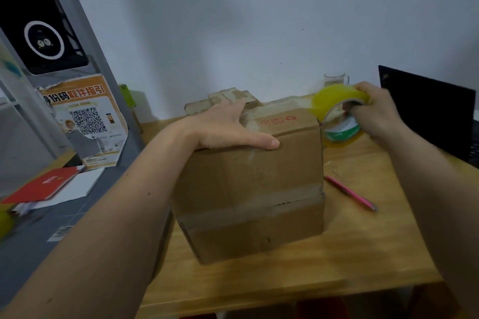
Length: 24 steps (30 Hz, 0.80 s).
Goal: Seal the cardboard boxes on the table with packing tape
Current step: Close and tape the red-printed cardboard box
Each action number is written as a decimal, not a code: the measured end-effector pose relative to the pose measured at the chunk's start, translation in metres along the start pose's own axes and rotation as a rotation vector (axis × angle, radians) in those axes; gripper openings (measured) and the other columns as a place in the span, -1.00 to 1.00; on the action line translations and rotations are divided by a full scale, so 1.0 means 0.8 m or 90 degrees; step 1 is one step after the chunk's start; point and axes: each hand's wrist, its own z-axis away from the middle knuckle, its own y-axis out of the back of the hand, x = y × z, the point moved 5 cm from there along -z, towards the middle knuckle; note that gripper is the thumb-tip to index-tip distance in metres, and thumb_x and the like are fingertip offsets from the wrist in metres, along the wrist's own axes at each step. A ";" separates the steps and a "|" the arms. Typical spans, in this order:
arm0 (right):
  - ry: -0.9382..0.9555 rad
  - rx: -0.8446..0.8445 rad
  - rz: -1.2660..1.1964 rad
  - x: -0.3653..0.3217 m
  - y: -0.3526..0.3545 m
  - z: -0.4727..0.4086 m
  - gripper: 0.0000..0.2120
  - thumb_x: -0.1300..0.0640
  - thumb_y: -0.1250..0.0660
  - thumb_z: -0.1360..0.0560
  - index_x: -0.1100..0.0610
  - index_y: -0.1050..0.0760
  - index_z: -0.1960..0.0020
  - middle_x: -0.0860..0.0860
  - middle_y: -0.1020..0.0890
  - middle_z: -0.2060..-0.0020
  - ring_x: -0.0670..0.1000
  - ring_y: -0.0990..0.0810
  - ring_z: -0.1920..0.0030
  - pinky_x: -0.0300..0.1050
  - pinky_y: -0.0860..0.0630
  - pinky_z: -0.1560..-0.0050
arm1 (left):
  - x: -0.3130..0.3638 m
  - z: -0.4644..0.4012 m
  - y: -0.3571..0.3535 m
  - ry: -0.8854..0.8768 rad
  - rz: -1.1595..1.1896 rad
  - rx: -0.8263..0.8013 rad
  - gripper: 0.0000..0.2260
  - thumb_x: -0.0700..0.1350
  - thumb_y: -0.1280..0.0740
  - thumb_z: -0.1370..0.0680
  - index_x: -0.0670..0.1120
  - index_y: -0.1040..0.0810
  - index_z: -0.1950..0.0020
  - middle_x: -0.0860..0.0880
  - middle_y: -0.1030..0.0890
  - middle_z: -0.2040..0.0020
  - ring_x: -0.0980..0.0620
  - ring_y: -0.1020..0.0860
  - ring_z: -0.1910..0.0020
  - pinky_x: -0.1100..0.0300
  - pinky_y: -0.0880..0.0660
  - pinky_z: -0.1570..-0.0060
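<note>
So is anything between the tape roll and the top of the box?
Nothing visible. The right hand holds the yellow tape roll beside the brown cardboard box, at its top right edge. The left hand presses the top further left.

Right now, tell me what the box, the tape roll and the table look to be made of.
Box: brown cardboard, matte, with creased edges and glossy strips of old tape.
Tape roll: yellowish translucent plastic film, shiny, apparently wound on a printed core; the right hand holds it.
Table: light wood by its visible grain, smooth, perhaps varnished or laminate.
The left hand lies flat on the box top.
</note>
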 end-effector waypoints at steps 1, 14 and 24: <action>-0.024 -0.020 -0.007 0.012 -0.010 0.007 -0.82 0.43 -0.27 -0.50 0.18 -0.52 0.07 0.15 -0.57 0.18 0.15 -0.54 0.09 -0.03 -0.45 0.06 | 0.001 0.000 -0.001 -0.001 0.001 -0.001 0.22 0.60 -0.26 -0.12 0.06 0.05 -0.63 0.03 -0.08 -0.61 0.00 -0.12 -0.56 -0.03 -0.15 -0.50; -0.089 -0.048 -0.001 0.039 -0.028 0.026 -0.70 0.41 -0.32 -0.49 0.00 -0.49 0.15 -0.01 -0.55 0.20 0.02 -0.53 0.15 -0.22 -0.37 0.27 | 0.054 -0.019 -0.004 -0.023 -0.033 -0.033 -0.18 0.50 -0.38 -0.26 0.02 -0.38 -0.33 0.04 -0.50 -0.27 -0.02 -0.49 -0.19 0.02 -0.42 -0.24; -0.094 -0.131 0.025 0.028 -0.021 0.032 -0.70 0.40 -0.31 -0.51 -0.02 -0.49 0.11 0.09 -0.60 0.12 0.08 -0.55 0.08 -0.15 -0.45 0.17 | 0.001 -0.005 -0.001 0.024 0.031 -0.095 0.16 0.39 -0.54 -0.17 0.09 -0.03 -0.60 0.07 -0.17 -0.58 0.02 -0.30 -0.45 0.05 -0.31 -0.39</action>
